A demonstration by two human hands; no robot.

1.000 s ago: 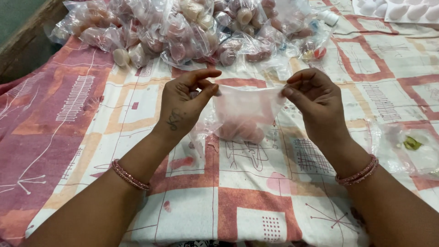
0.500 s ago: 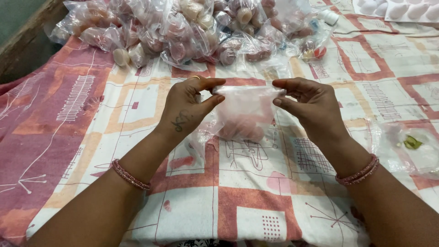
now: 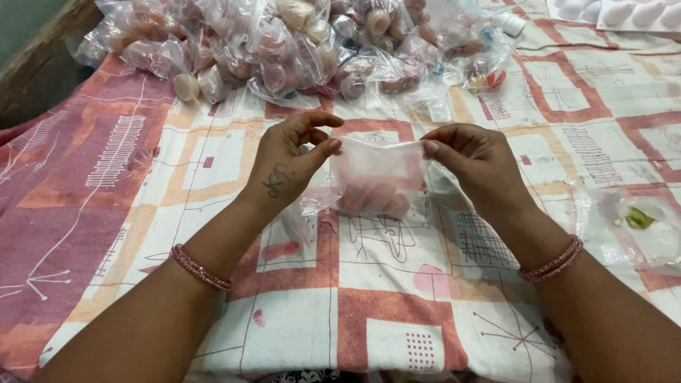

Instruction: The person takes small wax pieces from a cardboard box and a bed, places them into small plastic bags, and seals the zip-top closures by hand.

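Nearest to us, our left hand (image 3: 287,167) and right hand (image 3: 477,164) each pinch an upper corner of a small clear plastic bag (image 3: 376,177), closed on its top edge and holding it stretched between them just above the patterned cloth (image 3: 369,312). Pinkish rounded pieces sit in the bag's bottom. To the right lies another clear bag (image 3: 635,223) with something green inside. Farther off is a heap of filled bags (image 3: 298,46), and beyond it a white moulded tray (image 3: 624,14).

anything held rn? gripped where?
Yes: both the left hand and the right hand pinch a small clear plastic bag by its top edge, one at each corner.
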